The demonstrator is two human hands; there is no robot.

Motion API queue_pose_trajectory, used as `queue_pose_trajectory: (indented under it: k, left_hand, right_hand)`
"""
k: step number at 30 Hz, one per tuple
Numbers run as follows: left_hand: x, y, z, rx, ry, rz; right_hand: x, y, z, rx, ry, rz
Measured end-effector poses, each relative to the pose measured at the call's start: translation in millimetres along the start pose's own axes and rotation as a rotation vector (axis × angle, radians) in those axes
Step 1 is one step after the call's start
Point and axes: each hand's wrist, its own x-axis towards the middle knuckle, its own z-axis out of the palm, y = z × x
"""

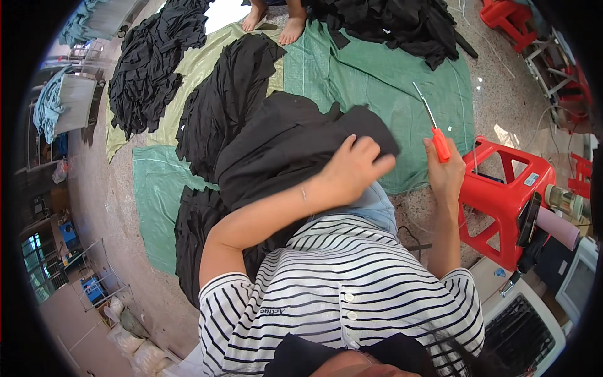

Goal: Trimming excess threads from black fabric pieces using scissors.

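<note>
A bundled black garment (282, 141) lies across my lap, its folded end rising at the right. My left hand (355, 168) is over that end, fingers bent and closed on the cloth; the fingertips are partly hidden. To the right, apart from the cloth, my right hand (447, 173) is closed round a red-handled tool (441, 146). Its long, thin metal blade points up and away to the left; whether it is one blade or two seen edge-on, I cannot tell. More black cloth (232, 88) is heaped just beyond my lap.
Green sheeting (402, 107) and yellowish sheeting (195, 75) cover the floor, with black cloth piles (154, 63) on top. Another person's bare feet (292, 30) are at the far side. A red plastic stool (502, 182) stands close on my right, near a white-framed fan (524, 327).
</note>
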Motion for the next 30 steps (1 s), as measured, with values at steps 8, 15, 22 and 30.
queue_pose_trajectory:
  k: [8,15,22,30]
  left_hand:
    - [-10.3,-20.0,3.7,-0.063,0.425,-0.435]
    - [-196.1,-45.2,-105.5,-2.045,1.532,0.199]
    - [-208.7,-8.8,-32.6,-1.730,1.614,-0.581]
    - [-142.8,24.8,-16.7,-0.325,0.654,-1.165]
  right_hand:
    - [-12.7,-4.8,2.2,-0.030,-0.040,-0.031]
    - [-4.8,-0.8,4.5,0.037,-0.049,-0.086]
    - [8.8,-35.6,36.6,-0.011,-0.185,-0.265]
    - [12.6,-50.1,65.1,0.193,-0.322,-0.409]
